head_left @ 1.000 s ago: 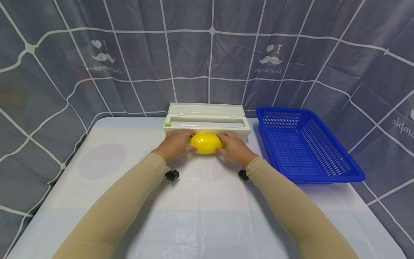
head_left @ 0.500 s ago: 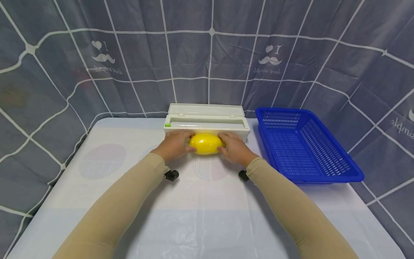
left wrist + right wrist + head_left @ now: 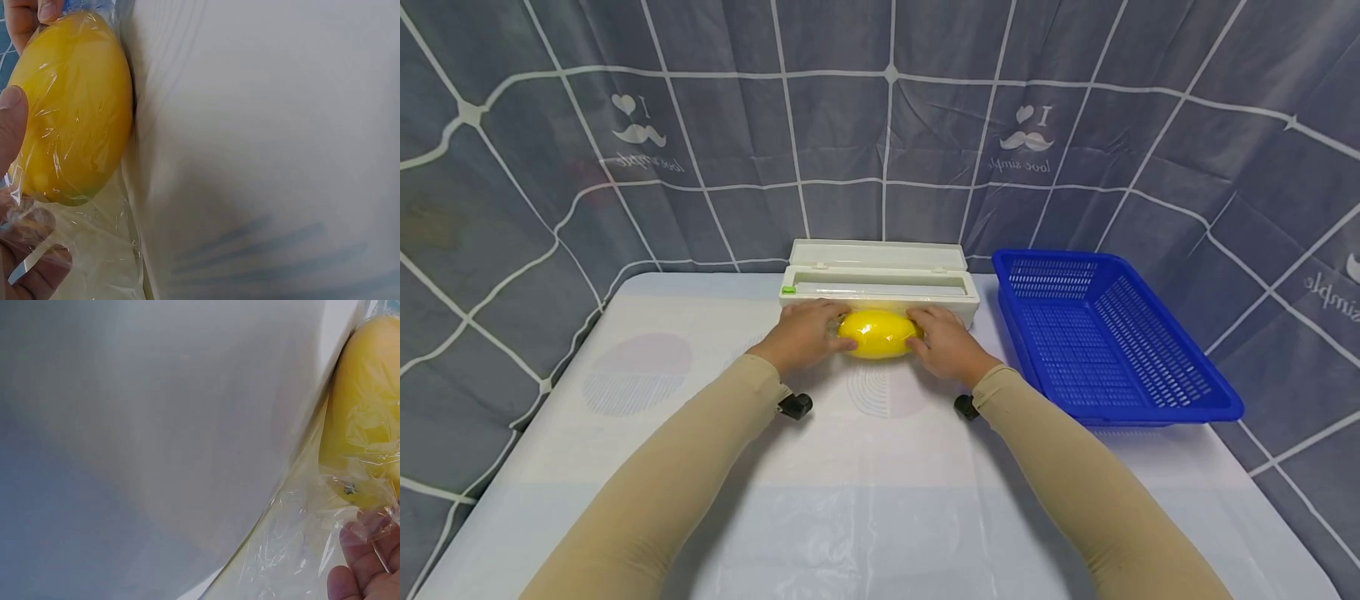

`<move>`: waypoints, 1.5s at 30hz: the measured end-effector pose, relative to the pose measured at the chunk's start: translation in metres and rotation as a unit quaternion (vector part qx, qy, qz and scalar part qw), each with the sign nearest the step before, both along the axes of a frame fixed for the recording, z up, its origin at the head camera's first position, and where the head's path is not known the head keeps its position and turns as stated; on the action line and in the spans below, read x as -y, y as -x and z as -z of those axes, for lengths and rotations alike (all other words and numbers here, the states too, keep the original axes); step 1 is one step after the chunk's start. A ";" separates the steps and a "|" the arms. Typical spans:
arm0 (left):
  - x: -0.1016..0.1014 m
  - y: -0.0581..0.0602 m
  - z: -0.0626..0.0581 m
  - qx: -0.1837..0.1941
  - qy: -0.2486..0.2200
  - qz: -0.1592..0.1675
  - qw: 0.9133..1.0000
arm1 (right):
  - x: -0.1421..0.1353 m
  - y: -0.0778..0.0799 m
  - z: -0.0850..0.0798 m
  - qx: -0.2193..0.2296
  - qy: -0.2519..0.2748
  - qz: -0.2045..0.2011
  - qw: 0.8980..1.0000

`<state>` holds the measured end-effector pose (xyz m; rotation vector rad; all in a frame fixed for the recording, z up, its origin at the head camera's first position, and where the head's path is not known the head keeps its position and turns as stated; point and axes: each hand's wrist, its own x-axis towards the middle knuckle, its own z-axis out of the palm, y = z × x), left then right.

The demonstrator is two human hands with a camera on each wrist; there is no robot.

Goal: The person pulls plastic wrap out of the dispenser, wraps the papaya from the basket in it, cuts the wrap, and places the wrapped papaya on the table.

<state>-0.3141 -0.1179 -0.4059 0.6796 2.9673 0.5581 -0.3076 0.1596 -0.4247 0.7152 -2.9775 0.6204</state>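
A yellow oval fruit (image 3: 878, 333), shiny under clear cling film (image 3: 100, 244), lies between both hands. My left hand (image 3: 805, 333) holds its left end, thumb toward me, fingers at the far side. The right hand (image 3: 950, 343) grips the other end in a like way. In the right wrist view, curled fingers (image 3: 369, 562) show by the fruit's film-covered tip. Directly behind the fruit stands a white cling film dispenser (image 3: 880, 300); its lid (image 3: 880, 253) is raised, with a roll and a small green piece (image 3: 789, 290) inside. Fingers partly hide its front.
To the right stands a blue perforated plastic basket (image 3: 1112, 333). A pale patterned cloth (image 3: 865, 500) covers the table. Grey checked curtain (image 3: 925, 125) hangs behind and at both sides. Black wrist cameras (image 3: 795, 407) show under the sleeves.
Almost nothing differs. The fruit sits very slightly nearer to me, and both hands keep their hold on its ends.
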 end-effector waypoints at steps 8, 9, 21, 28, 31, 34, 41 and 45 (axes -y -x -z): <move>0.003 0.001 0.000 -0.002 0.000 0.004 1.000 | -0.001 -0.001 -0.002 0.001 0.002 -0.005 1.000; 0.003 0.001 0.000 -0.004 0.000 0.004 1.000 | -0.001 -0.001 -0.003 0.000 0.002 -0.006 1.000; 0.004 0.001 0.002 -0.004 0.009 0.002 1.000 | -0.001 -0.003 -0.004 0.005 0.003 -0.013 1.000; 0.005 0.000 0.003 -0.010 -0.010 0.004 1.000 | -0.001 -0.006 -0.006 0.010 0.024 -0.011 1.000; 0.005 0.000 0.004 -0.016 -0.019 0.011 1.000 | 0.000 -0.006 -0.006 0.013 0.018 -0.016 1.000; 0.005 0.000 0.004 -0.014 -0.023 0.018 0.999 | 0.001 -0.005 -0.004 0.007 0.005 -0.022 1.000; -0.003 0.005 0.009 -0.001 -0.010 0.016 1.000 | 0.007 0.000 -0.002 -0.014 -0.055 -0.019 0.998; -0.010 0.005 0.011 -0.021 0.005 0.005 1.000 | 0.010 0.002 -0.004 -0.032 -0.076 -0.019 0.996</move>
